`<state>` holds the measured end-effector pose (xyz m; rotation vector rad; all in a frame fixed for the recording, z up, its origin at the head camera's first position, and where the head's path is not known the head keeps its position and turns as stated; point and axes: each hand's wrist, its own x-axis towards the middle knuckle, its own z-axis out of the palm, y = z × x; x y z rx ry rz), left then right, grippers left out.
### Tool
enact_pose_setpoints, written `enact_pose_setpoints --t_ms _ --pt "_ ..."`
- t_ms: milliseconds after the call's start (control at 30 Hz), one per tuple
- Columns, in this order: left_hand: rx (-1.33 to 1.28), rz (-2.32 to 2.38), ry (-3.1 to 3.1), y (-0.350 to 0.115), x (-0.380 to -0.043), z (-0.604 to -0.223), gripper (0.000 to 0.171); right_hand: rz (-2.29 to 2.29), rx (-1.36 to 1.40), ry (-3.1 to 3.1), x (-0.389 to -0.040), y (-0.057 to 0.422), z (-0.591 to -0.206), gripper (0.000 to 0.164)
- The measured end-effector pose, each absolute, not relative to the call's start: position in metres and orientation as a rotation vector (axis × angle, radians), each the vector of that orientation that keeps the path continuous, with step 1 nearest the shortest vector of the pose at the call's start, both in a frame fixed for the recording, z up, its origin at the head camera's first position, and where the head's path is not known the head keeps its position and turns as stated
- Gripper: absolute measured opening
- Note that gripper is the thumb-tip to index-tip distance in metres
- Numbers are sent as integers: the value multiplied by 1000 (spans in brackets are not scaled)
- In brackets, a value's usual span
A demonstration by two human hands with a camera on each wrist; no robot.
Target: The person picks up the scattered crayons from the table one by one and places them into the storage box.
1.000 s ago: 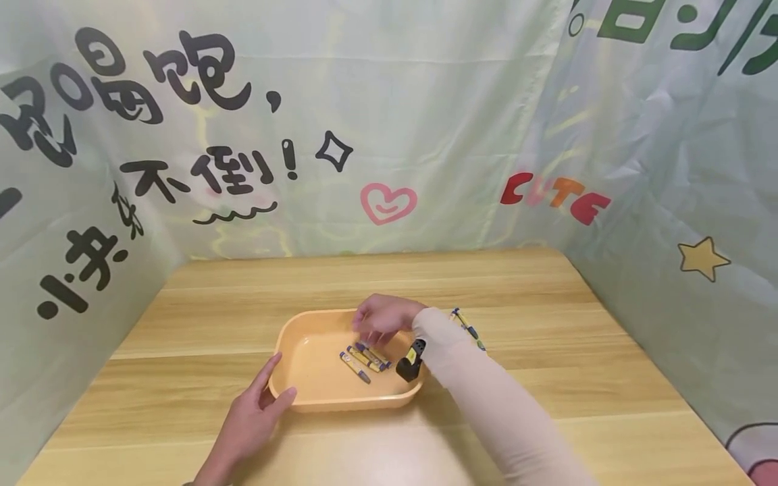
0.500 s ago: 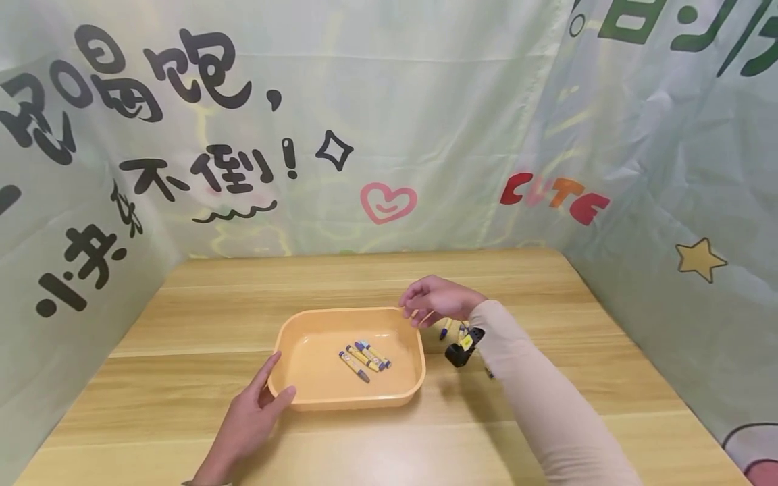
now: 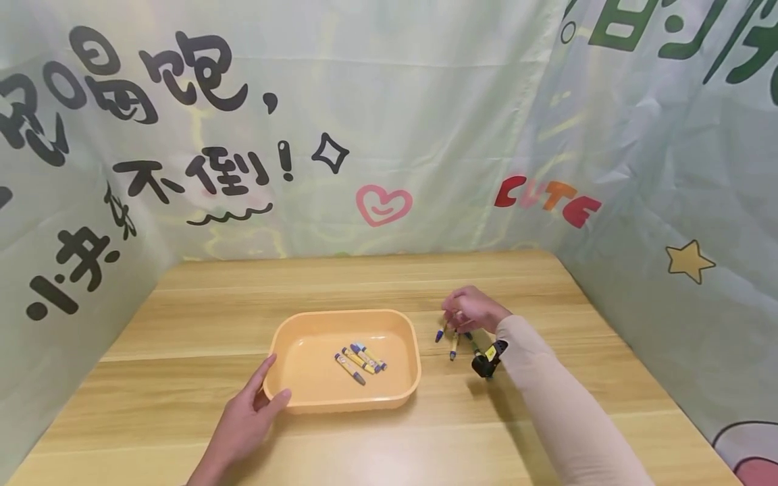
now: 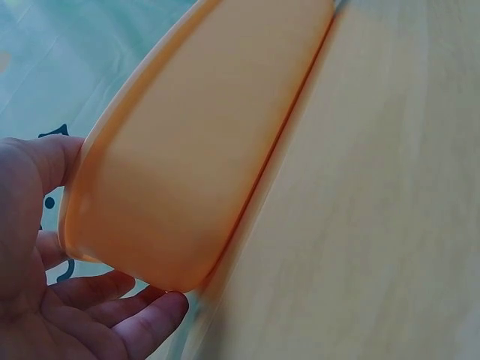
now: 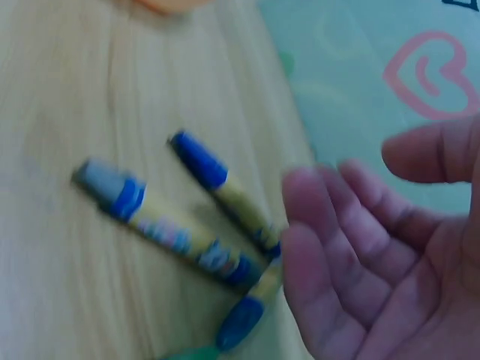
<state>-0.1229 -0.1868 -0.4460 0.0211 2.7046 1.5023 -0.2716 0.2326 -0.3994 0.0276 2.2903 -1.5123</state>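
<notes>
An orange plastic tray (image 3: 310, 368) stands on the table. My left hand (image 3: 243, 418) holds its near left corner, thumb and fingers spread against the wall and rim. Several yellow-wrapped crayons (image 3: 350, 369) lie inside it, right of the middle. Beyond the tray's right side, my right hand (image 3: 474, 310) hovers over a loose group of crayons, fingers loosely bent and nothing in them. In the right wrist view a grey crayon (image 5: 172, 232) and a blue crayon (image 5: 201, 159) point away from the fingertips. A third crayon (image 5: 241, 322) with a green tip lies below them, partly hidden.
The wooden table (image 3: 340, 283) is bounded at the back and sides by a printed fabric curtain (image 3: 437, 135). A black wrist camera (image 3: 488, 361) on the right wrist covers part of the crayons on the table.
My right hand has left the inside of the tray and moved right to the crayons on the table. The left hand keeps its place at the tray's corner.
</notes>
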Motion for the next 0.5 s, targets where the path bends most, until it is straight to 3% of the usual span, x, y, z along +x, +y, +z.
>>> enact_pose_setpoints --t_ms 133,300,500 --pt "14 1507 2700 -187 -122 -446 71 -1428 65 2454 -272 241 -407 18" --pt "13 1520 2696 -187 -122 -447 72 -1104 18 2741 -272 247 -417 30" --pt "10 1531 2698 -187 -122 -447 72 -941 5 2847 -272 249 -425 23"
